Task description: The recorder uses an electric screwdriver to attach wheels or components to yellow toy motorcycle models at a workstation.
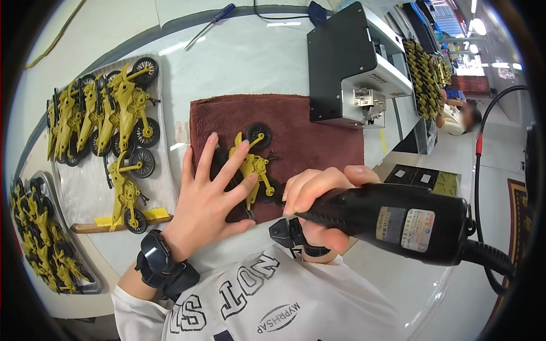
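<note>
A yellow-green toy motorcycle (252,167) with black spoked wheels lies on its side on a maroon cloth (296,122). My left hand (207,199) is spread flat over its left part, the fingertips resting on or beside the yellow body, and covers some of it. Wrapped in my right hand (318,196) is a black corded electric screwdriver (392,221), held nearly level, its cable end to the right. Its tip points at the lower part of the motorcycle, but my fingers hide whether it touches.
Several toy motorcycles (128,105) stand on a pale tray (85,193) at left; more yellow parts fill another tray (94,278). A black-and-silver machine (347,74) stands behind the cloth to the right. A screwdriver (210,25) lies at the back. A person (455,118) sits far right.
</note>
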Tool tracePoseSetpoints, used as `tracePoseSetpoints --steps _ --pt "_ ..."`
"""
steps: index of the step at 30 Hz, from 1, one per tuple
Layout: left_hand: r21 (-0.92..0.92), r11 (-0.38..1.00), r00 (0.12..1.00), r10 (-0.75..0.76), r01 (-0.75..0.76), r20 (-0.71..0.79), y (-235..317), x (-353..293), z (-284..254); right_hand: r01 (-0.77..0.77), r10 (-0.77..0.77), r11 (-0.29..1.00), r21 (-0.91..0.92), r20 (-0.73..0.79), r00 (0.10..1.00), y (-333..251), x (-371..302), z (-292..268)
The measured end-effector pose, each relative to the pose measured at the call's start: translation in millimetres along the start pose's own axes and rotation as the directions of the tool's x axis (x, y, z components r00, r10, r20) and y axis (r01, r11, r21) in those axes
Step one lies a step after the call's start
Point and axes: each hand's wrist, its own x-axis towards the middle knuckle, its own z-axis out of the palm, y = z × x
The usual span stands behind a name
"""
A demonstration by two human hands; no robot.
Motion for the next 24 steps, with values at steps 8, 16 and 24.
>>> tracePoseSetpoints --steps 8,16,24 --pt "-0.001 1.000 0.999 0.023 -0.023 -0.028 4 1 1 0.151 -0.403 0.894 -0.422 -0.608 0.684 -60 78 -77" --pt "-0.009 1.000 1.000 0.011 -0.011 -0.029 -2 -3 3 -0.137 -0.155 0.921 -0.364 -0.667 0.729 -3 71 -92" --pt "-0.008 1.000 0.999 0.023 -0.023 -0.047 0 -4 2 0.059 -0.443 0.826 -0.561 -0.580 0.683 -45 79 -79"
